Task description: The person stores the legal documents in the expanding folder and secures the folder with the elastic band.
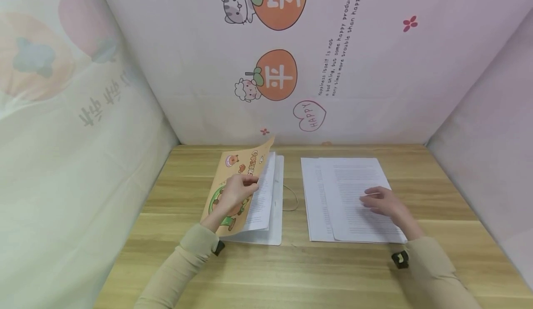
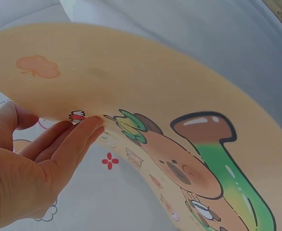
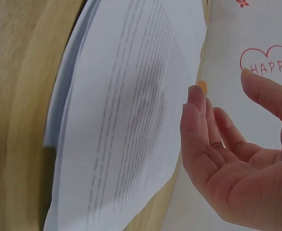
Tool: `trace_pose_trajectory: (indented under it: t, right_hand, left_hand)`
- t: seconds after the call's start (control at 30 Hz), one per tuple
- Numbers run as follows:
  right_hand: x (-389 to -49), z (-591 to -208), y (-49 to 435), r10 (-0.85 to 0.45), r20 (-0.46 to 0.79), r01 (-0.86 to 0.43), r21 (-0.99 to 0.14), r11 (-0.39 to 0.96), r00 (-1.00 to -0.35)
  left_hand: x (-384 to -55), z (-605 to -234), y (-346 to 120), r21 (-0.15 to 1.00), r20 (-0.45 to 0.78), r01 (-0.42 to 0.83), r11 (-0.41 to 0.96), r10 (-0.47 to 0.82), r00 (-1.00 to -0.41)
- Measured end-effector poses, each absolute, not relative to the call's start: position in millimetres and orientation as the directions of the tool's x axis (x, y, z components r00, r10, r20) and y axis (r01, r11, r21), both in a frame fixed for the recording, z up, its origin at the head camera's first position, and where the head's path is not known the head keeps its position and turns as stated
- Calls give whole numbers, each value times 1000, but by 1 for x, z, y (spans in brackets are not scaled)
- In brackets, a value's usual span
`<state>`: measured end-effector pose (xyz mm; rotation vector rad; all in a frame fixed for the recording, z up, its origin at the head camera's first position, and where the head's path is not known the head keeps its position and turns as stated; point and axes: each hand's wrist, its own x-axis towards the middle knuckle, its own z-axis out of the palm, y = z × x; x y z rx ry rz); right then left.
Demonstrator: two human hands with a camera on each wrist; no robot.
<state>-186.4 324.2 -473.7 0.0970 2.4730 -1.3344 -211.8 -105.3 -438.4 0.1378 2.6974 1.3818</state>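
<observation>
My left hand (image 1: 238,191) pinches the free edge of the orange cartoon-printed cover (image 1: 220,179) of a folder, which stands raised and bowed. In the left wrist view the fingers lie on the printed face with the thumb at the edge. Under the cover lies a stack of printed sheets (image 1: 262,205), set on the folder's pale back part (image 1: 276,225). My right hand (image 1: 385,202) hovers with loosely bent fingers over a second set of printed papers (image 1: 345,175); in the right wrist view nothing lies between thumb and fingers.
A thin elastic cord (image 1: 296,198) loops out from the folder's right side onto the wooden table (image 1: 291,272). White printed cloth (image 1: 374,91) stands as a wall behind the table, with more cloth at the left (image 1: 137,105) and right (image 1: 479,128).
</observation>
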Motion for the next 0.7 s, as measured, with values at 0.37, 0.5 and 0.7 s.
trace_pose_trajectory:
  t: [0.37,0.5,0.7]
  right_hand:
    - [-183,-472,346,-72,-338,236,-779,581,-938]
    - [-184,-473,352,-46,-338,247,-767,592,-940]
    - [-185,-475,359,1,-322,247,-723,645,-947]
  left_hand:
    - [-211,-438,-105,818,-47,36,574,130,-990]
    - [-211,-439,-105,817,-48,35,575,128,-991]
    - [-212,-441,-104,818,-50,31,574,125,-991]
